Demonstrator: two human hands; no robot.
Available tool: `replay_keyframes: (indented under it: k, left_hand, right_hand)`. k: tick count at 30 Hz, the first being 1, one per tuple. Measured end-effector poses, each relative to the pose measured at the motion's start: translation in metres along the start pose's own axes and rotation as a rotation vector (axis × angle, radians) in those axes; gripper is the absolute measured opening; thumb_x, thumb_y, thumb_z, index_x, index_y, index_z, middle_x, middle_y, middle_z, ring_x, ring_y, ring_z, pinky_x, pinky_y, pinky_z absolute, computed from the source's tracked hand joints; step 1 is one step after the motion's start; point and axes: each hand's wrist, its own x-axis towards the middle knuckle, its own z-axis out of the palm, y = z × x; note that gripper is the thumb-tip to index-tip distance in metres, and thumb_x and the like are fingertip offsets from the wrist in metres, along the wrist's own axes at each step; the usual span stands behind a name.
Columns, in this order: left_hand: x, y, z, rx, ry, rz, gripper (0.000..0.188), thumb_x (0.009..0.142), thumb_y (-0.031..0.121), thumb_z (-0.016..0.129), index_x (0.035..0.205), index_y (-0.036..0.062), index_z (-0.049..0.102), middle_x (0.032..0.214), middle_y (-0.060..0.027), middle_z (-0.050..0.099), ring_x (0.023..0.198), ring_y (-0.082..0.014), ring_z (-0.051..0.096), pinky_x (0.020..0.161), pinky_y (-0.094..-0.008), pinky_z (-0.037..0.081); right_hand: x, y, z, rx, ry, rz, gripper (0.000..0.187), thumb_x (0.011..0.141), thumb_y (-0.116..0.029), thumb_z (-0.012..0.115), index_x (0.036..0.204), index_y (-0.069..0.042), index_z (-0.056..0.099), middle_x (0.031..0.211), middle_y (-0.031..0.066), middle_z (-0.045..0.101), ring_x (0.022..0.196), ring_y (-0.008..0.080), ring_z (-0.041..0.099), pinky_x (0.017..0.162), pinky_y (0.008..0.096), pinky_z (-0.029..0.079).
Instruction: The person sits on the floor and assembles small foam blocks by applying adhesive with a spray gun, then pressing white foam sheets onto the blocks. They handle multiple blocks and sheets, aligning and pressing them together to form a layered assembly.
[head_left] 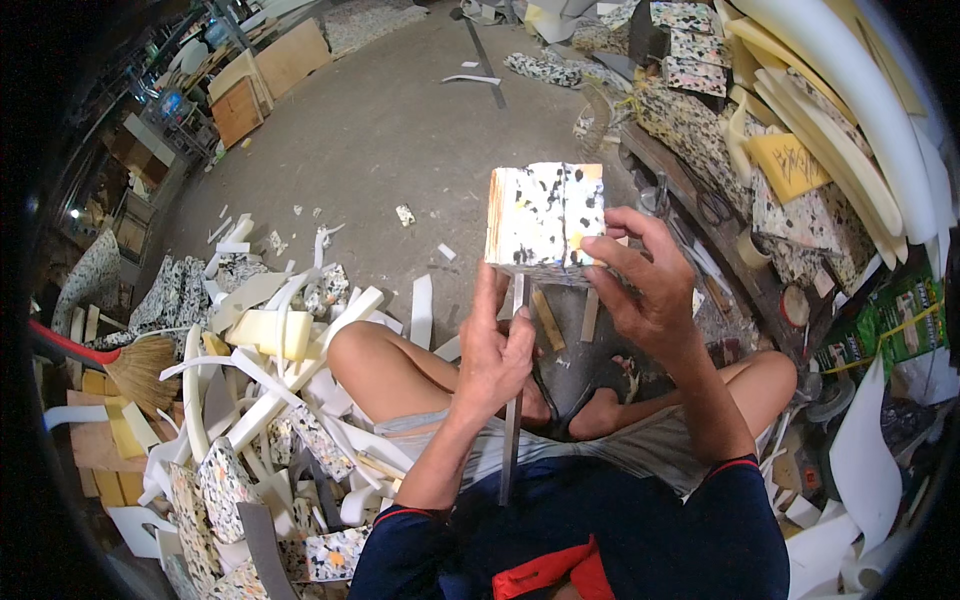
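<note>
Touching right fingers (620, 258), the speckled foam block (540, 215) sits beyond left fingers (486, 297).

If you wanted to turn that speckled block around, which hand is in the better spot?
Probably the right hand: its fingertips are at the right side of the speckled block. The left hand looks busy with the long grey bar below it.

Floor (340, 150) ahead passable; foam scraps (270, 335) crowd left.

a straw broom (147, 376) is at left, green packages (908, 325) at right.
</note>
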Motion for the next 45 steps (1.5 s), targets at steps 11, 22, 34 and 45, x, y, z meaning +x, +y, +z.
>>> replay_keyframes:
  k: [11,22,34,45]
  left_hand:
    - [-0.002,-0.009,0.004,0.045,-0.004,0.054,0.071,0.093,-0.001,0.051,0.156,-0.0072,0.019,0.146,-0.0352,0.048,0.138,-0.0379,0.049,0.104,-0.0380,0.046]
    - [-0.003,-0.008,0.009,0.059,-0.004,0.029,0.076,0.092,-0.003,0.050,0.158,-0.0033,0.014,0.146,-0.0359,0.047,0.127,-0.0373,0.059,0.092,-0.0370,0.053]
    - [0.006,-0.034,0.008,-0.369,-0.031,0.255,0.064,0.094,-0.008,0.048,0.154,-0.0002,0.029,0.141,-0.0141,0.052,0.127,-0.0197,0.053,0.108,-0.0367,0.043]
    - [0.010,-0.027,-0.010,-0.996,-0.090,-0.084,0.039,0.106,0.036,0.053,0.113,-0.0024,0.057,0.132,-0.0212,0.059,0.107,-0.0223,0.065,0.088,-0.0364,0.057]
  right_hand:
    - [0.000,-0.004,0.002,0.010,0.041,0.036,0.030,0.084,-0.006,0.076,0.114,-0.007,0.071,0.121,0.0187,0.062,0.098,0.0289,0.066,0.084,0.0364,0.055]
    - [-0.003,-0.001,0.006,-0.029,0.044,-0.015,0.037,0.083,-0.005,0.076,0.119,-0.011,0.069,0.122,0.0194,0.059,0.100,0.0308,0.067,0.077,0.0372,0.060]
    - [-0.018,-0.018,-0.003,0.221,0.248,0.009,0.057,0.079,-0.014,0.084,0.129,-0.001,0.059,0.102,0.0163,0.066,0.091,0.0278,0.068,0.075,0.0344,0.057]
    - [-0.028,-0.026,-0.007,0.071,0.036,-0.031,0.048,0.076,-0.001,0.078,0.121,-0.004,0.063,0.098,0.0138,0.065,0.085,0.0297,0.065,0.072,0.0393,0.054]
